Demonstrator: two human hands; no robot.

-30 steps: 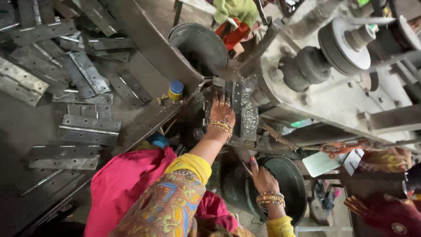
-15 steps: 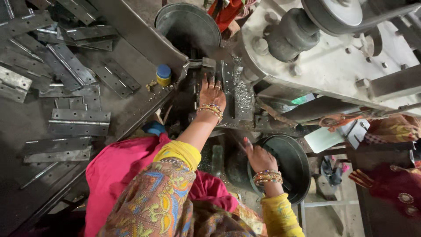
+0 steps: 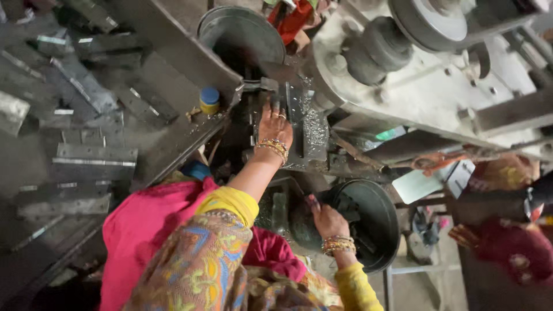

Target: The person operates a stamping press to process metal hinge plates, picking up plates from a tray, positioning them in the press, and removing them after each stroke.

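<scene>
My left hand (image 3: 275,124) reaches up into the press machine (image 3: 415,98). Its fingers rest on a small grey metal piece (image 3: 295,103) at the die, amid shiny metal chips (image 3: 315,129). Lower down, my right hand (image 3: 325,219) sits at the left rim of a round dark pan (image 3: 383,230), fingers curled on a dark metal piece (image 3: 347,205) inside it. Both wrists carry gold bangles, and the sleeves are yellow.
Several flat grey hinge plates (image 3: 95,155) lie on the dark bench to the left, near a small yellow jar with a blue lid (image 3: 209,101). A round metal bowl (image 3: 242,31) stands behind the die. Another person's patterned sleeve (image 3: 501,173) shows at the right.
My left hand stays at the die while the view drifts. The right hand has shifted slightly right, into the dark pan.
</scene>
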